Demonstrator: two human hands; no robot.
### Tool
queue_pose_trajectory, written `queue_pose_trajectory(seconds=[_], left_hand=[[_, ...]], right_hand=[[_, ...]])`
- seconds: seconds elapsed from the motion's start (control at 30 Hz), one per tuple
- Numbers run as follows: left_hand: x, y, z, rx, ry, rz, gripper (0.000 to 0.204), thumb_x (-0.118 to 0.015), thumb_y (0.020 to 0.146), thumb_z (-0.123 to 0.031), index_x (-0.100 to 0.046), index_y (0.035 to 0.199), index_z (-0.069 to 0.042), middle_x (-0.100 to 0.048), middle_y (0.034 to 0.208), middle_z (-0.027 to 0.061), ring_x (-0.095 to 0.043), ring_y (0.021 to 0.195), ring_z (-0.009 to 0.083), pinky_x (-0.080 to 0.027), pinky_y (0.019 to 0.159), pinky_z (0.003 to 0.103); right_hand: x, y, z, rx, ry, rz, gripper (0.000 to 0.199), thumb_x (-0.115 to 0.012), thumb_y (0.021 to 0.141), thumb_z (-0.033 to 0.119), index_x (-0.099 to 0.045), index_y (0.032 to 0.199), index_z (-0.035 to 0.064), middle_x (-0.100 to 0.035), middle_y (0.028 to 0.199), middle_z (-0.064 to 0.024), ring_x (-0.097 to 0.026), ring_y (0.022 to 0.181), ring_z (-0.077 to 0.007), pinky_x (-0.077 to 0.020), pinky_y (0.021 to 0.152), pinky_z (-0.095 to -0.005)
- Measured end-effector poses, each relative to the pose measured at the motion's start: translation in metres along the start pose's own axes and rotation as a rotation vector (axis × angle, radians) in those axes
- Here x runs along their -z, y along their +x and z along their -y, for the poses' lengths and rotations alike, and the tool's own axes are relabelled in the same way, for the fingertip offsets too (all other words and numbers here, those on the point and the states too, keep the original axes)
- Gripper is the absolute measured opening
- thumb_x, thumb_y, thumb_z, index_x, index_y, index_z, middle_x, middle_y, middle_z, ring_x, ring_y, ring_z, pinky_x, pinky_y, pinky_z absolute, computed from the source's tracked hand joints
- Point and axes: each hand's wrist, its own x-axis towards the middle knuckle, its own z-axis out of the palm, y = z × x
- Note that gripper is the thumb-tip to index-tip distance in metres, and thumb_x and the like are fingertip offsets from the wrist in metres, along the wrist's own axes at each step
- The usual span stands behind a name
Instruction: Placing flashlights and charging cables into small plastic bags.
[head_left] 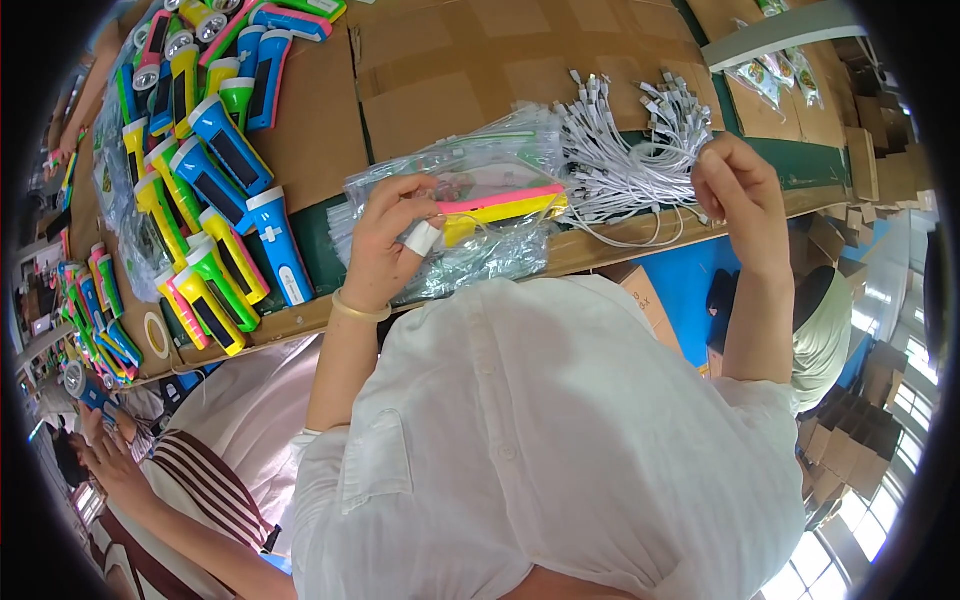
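My left hand (pixel 385 235) has its fingers curled in a grip at the left end of a pink and yellow flashlight (pixel 510 204). White tape wraps one of its fingers. Clear plastic surrounds the flashlight, which lies across a pile of clear plastic bags (pixel 480 262). To the right, my right hand (pixel 742 185) pinches at the edge of a heap of white USB cables (pixel 625 165). One white cable (pixel 640 245) loops along the table edge between the flashlight and that hand; its far end is hard to make out.
Many blue, yellow, green and pink flashlights (pixel 215 180) are heaped at the left. A tape roll (pixel 157 335) lies by the table edge. Cardboard (pixel 530 60) covers the far tabletop. A grey bar (pixel 785 35) crosses at upper right. A co-worker's hand (pixel 110 465) shows at lower left.
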Motion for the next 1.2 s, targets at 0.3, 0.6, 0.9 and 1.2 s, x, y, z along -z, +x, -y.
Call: queue_pose_trajectory(seconds=[0.3, 0.6, 0.9, 1.2], left_hand=[[-0.001, -0.002, -0.001, 0.010, -0.001, -0.020, 0.013, -0.073, 0.084, -0.004, -0.067, 0.095, -0.003, -0.066, 0.124, 0.0135, -0.064, 0.108, 0.0279, -0.052, 0.094, 0.035], [0.000, -0.010, -0.016, 0.300, -0.112, -0.269, 0.017, -0.076, 0.082, -0.003, -0.068, 0.097, -0.002, -0.067, 0.111, 0.0120, -0.064, 0.092, 0.0222, -0.053, 0.084, 0.032], [0.007, -0.017, -0.031, 0.392, -0.041, -0.329, 0.010, -0.074, 0.083, -0.001, -0.070, 0.093, 0.001, -0.070, 0.089, 0.0091, -0.063, 0.077, 0.0174, -0.052, 0.073, 0.028], [0.001, -0.016, -0.030, 0.391, -0.109, -0.378, 0.011, -0.071, 0.084, 0.002, -0.072, 0.095, -0.001, -0.072, 0.090, 0.0082, -0.066, 0.079, 0.0157, -0.053, 0.074, 0.027]], right_hand=[[-0.058, 0.047, -0.019, 0.076, 0.713, 0.301, 0.022, -0.053, 0.101, 0.017, -0.051, 0.082, 0.0073, -0.048, 0.067, -0.0033, -0.039, 0.059, -0.0093, -0.0320, 0.051, -0.0239], [-0.078, 0.059, -0.053, -0.132, -0.084, 0.366, 0.018, -0.067, 0.094, 0.013, -0.062, 0.081, 0.0010, -0.052, 0.070, 0.0019, -0.046, 0.062, -0.0052, -0.0339, 0.054, -0.0230], [-0.152, 0.089, -0.042, 0.252, -0.267, 0.765, 0.020, -0.070, 0.094, 0.022, -0.063, 0.097, 0.0028, -0.054, 0.081, -0.0050, -0.049, 0.066, -0.0151, -0.0422, 0.060, -0.0285], [-0.174, 0.086, -0.051, 0.495, -0.313, 0.626, 0.021, -0.072, 0.093, 0.022, -0.066, 0.096, 0.0027, -0.057, 0.075, -0.0074, -0.054, 0.067, -0.0210, -0.0443, 0.063, -0.0332]])
